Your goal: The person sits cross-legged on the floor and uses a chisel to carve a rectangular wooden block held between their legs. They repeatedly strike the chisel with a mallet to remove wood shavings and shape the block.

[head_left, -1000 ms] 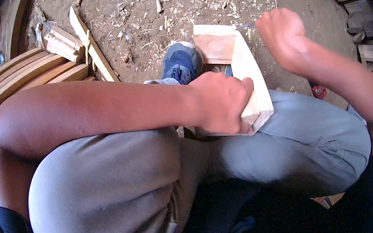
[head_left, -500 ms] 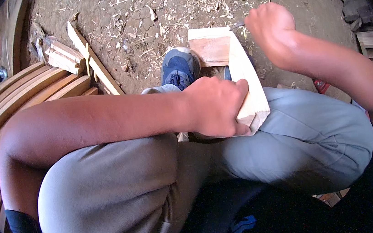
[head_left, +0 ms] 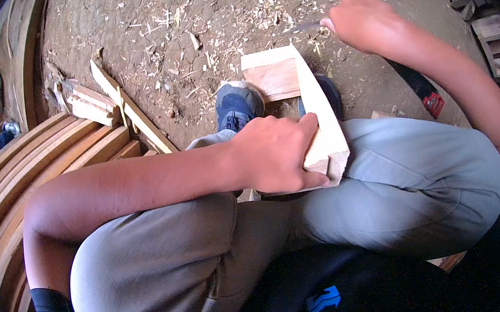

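Between my knees stands an angular pale wooden piece [head_left: 321, 101], its near end resting by my right thigh. My left hand [head_left: 274, 153] is closed round its near end, with the thumb along the lower edge. The far part of the wood spreads left into a broad block face [head_left: 271, 74]. Beyond its far end, my right hand [head_left: 364, 24] is closed in a fist on a tool with a thin metal blade [head_left: 303, 27]. The blade points left, apart from the wood; its handle is hidden in my fist.
Curved wooden slats [head_left: 34, 159] are stacked at the left, beside offcuts [head_left: 93, 106] and a long strip [head_left: 134, 113]. Shavings [head_left: 167, 23] litter the dirt floor. A dark strip with a red end [head_left: 433, 104] lies under my right forearm. Wooden blocks [head_left: 493, 30] stand far right.
The wood and my left hand have shifted slightly left and toward me in view. My right hand's blade has come away from the wood's far corner and now shows more of its length.
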`<act>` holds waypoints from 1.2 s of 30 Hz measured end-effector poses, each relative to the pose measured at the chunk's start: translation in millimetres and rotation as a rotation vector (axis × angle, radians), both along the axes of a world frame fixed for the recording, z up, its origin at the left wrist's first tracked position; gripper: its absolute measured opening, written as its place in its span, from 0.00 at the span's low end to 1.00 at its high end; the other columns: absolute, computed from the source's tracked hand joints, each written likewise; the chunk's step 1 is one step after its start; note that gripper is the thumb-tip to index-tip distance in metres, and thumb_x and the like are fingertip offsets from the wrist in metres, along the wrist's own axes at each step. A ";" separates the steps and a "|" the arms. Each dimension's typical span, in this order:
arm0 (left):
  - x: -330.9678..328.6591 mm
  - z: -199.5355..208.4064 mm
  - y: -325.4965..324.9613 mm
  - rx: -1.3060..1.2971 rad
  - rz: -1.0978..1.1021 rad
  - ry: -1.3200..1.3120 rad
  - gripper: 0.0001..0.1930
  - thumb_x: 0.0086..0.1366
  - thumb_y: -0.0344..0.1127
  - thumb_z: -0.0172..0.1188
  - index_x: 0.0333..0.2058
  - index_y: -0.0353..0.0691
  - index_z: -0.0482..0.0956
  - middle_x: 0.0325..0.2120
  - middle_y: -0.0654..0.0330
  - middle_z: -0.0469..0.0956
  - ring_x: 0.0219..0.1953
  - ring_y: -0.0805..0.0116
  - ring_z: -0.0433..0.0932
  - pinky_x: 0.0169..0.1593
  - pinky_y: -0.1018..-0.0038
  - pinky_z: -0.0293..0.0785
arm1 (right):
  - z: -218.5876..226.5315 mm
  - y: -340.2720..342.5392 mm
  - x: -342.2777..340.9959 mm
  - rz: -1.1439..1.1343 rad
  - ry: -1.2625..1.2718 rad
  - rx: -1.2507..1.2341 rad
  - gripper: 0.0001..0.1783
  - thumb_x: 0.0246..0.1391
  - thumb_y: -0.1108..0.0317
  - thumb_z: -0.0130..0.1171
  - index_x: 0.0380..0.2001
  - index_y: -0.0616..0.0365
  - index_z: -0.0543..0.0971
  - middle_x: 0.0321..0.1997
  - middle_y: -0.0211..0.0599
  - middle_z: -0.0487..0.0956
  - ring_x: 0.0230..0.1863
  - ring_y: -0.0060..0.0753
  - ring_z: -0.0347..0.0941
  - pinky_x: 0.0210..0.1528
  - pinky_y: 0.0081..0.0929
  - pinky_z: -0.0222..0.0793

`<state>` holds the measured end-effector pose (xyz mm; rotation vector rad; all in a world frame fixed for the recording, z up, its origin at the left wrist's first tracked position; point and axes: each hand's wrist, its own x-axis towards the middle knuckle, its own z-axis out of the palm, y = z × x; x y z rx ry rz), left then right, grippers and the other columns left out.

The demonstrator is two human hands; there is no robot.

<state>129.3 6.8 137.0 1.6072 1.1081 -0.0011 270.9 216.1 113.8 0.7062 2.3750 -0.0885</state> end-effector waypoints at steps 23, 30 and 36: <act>6.7 -1.0 -3.6 0.012 0.017 -0.039 0.34 0.56 0.57 0.74 0.39 0.31 0.67 0.31 0.40 0.78 0.35 0.36 0.81 0.38 0.51 0.77 | -54.2 22.4 50.6 -0.178 0.059 -0.404 0.35 0.74 0.48 0.40 0.31 0.73 0.81 0.32 0.64 0.81 0.41 0.65 0.80 0.51 0.55 0.73; 12.3 1.5 3.5 0.049 0.041 -0.028 0.35 0.55 0.59 0.73 0.40 0.32 0.67 0.31 0.41 0.79 0.35 0.36 0.81 0.38 0.51 0.77 | -77.6 -11.8 55.7 -0.146 0.137 -0.266 0.31 0.74 0.51 0.41 0.38 0.69 0.82 0.40 0.63 0.83 0.45 0.63 0.82 0.52 0.55 0.75; 5.5 1.4 -3.1 0.066 0.009 -0.016 0.36 0.56 0.62 0.72 0.40 0.32 0.68 0.30 0.40 0.79 0.36 0.37 0.82 0.38 0.51 0.78 | -53.9 31.6 26.5 -0.420 0.150 -0.250 0.30 0.73 0.52 0.42 0.42 0.68 0.84 0.46 0.59 0.84 0.50 0.60 0.82 0.58 0.53 0.74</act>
